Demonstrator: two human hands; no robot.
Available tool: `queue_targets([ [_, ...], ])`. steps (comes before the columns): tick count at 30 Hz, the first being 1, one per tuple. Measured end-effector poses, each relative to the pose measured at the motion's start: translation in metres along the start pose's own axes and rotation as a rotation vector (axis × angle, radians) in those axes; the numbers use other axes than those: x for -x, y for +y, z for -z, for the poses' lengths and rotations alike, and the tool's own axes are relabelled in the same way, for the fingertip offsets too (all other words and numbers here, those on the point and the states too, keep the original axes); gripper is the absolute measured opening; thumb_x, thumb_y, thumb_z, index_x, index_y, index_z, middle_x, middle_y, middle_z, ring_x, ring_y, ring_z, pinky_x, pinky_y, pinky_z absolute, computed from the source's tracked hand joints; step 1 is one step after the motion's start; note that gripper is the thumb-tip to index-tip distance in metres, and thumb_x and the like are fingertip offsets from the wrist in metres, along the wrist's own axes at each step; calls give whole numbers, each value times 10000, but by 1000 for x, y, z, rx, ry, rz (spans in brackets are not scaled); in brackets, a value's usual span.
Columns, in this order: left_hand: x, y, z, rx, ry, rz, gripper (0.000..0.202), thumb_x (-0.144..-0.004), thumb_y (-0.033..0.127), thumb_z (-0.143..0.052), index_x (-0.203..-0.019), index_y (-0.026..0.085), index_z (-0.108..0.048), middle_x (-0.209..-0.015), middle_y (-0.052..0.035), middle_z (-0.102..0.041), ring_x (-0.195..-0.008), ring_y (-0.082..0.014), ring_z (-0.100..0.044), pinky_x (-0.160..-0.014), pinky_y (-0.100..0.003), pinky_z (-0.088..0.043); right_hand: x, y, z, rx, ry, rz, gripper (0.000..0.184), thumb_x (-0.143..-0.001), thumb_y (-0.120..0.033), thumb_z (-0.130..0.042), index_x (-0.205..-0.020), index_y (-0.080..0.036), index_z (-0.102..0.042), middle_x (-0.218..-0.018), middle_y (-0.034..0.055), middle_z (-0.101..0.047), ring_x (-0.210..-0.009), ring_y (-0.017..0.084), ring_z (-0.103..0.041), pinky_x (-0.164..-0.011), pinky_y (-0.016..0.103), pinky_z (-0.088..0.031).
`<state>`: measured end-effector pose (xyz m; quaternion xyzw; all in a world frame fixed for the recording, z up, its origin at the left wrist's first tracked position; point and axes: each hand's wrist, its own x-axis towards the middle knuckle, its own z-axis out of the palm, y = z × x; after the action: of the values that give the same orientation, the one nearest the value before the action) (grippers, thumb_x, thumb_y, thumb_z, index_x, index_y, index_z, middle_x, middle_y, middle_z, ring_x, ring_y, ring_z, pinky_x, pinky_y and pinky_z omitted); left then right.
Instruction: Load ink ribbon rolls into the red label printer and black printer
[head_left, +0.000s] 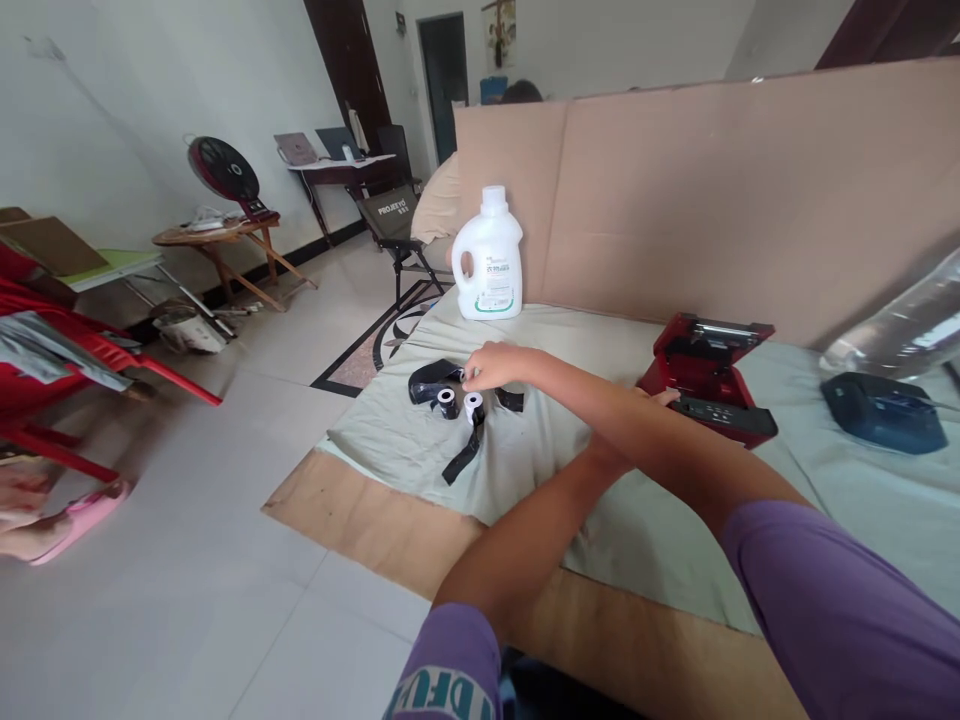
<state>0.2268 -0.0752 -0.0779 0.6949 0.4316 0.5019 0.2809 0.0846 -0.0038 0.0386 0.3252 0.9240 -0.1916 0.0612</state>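
My arms are crossed, the right over the left. My right hand [496,365] is at the left, over a group of small rolls, its fingers pinched at the end of a wide black strip [429,384], where a roll partly shows. Below the fingers stand a small black-wrapped roll [447,405] and a white-ended roll [473,405] with a black strip trailing forward. A short black piece [510,401] lies to their right. My left hand [661,397], mostly hidden behind my right forearm, has its fingers at the near edge of a red printer-like device [675,350] with its lid up.
A white detergent bottle [491,260] stands at the back against a cardboard panel [675,190]. To the right are a dark blue iron [885,412] and a clear plastic-wrapped object [900,315]. Pale cloth [555,460] covers the wooden board [375,515]. Another person's foot [75,520] shows at left.
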Motion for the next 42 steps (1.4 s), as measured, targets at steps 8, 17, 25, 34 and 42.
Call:
queue_targets([
  [8, 7, 27, 23, -20, -157, 22, 410, -1021, 267, -440, -1385, 202, -614, -1168, -113, -616, -949, -182, -645, -929, -290, -512, 22, -16, -29, 62, -21, 166, 501, -679, -44, -661, -1095, -301, -770, -934, 64, -730, -1076, 329, -612, -1016, 482, -345],
  [17, 8, 24, 26, -153, -167, -48, 441, -1027, 369, -381, -1430, 286, -541, -1188, -53, -632, -973, -190, -634, -895, -322, -538, 72, 3, -50, -330, 339, 301, 474, -813, -229, -593, -1281, -193, -520, -915, 20, -654, -786, 172, -578, -721, 265, -409],
  [25, 9, 4, 15, -105, -110, -123, 415, -999, 315, -430, -1367, 219, -594, -1187, -99, -678, -1138, -261, -627, -1091, -428, -459, 166, 54, -24, -560, 563, 188, 323, -811, -218, -539, -1132, -215, -573, -938, 5, -633, -768, 150, -557, -723, 277, -445],
  [34, 13, 2, 10, -85, 39, -95, 307, -969, 319, -511, -1192, 194, -681, -1060, -98, -700, -1018, -238, -658, -930, -368, -534, 270, 172, 0, -444, 821, -122, 386, -833, -286, -606, -1208, -204, -640, -1060, 70, -737, -942, 246, -687, -885, 394, -541],
  [42, 12, 12, 14, -115, -10, -182, 388, -998, 321, -478, -1355, 219, -589, -942, -41, -577, -780, -145, -577, -764, -278, -515, 276, 211, -2, 135, 388, -249, 403, -876, -150, -533, -1249, -162, -685, -1242, 147, -716, -1137, 326, -665, -974, 419, -494],
])
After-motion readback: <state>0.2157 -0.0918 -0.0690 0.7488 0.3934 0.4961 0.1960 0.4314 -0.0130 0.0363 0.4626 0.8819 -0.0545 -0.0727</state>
